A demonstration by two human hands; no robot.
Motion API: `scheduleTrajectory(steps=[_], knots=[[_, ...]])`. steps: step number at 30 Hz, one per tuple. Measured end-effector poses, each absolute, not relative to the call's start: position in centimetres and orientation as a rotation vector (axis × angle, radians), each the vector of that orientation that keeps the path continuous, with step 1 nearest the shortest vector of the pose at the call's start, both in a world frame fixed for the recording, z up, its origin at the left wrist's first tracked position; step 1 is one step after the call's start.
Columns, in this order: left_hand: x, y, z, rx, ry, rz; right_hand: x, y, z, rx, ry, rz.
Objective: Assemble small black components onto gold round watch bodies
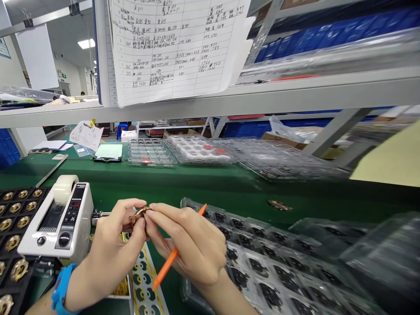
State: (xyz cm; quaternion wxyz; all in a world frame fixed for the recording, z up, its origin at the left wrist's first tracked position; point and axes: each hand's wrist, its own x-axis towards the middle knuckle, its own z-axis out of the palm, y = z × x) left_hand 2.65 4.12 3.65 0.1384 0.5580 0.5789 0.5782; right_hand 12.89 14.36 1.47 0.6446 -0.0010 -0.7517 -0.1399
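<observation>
My left hand (113, 245) and my right hand (190, 245) meet over the green table, fingertips pinched together on a small copper-coloured ring part (139, 213). Across my right palm lies an orange stick tool (175, 253), held by the same hand. A blue band is on my left wrist. Below the hands lies a strip of green round stickers (144, 280). To the right stands a clear tray of small black parts (262, 267).
A white tape dispenser (57, 221) stands at the left, beside a black tray of gold ring parts (13, 227). A loose ring part (278, 204) lies on the green mat. Clear trays (197, 151) line the back. A handwritten sheet (177, 43) hangs from the shelf.
</observation>
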Motion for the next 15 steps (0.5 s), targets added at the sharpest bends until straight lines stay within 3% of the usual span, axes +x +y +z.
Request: scheduleTrajectory(steps=[15], knots=[[2.65, 4.04, 3.38, 1.575, 1.620, 1.684, 13.01, 14.08, 1.31, -0.033, -1.709, -0.261]])
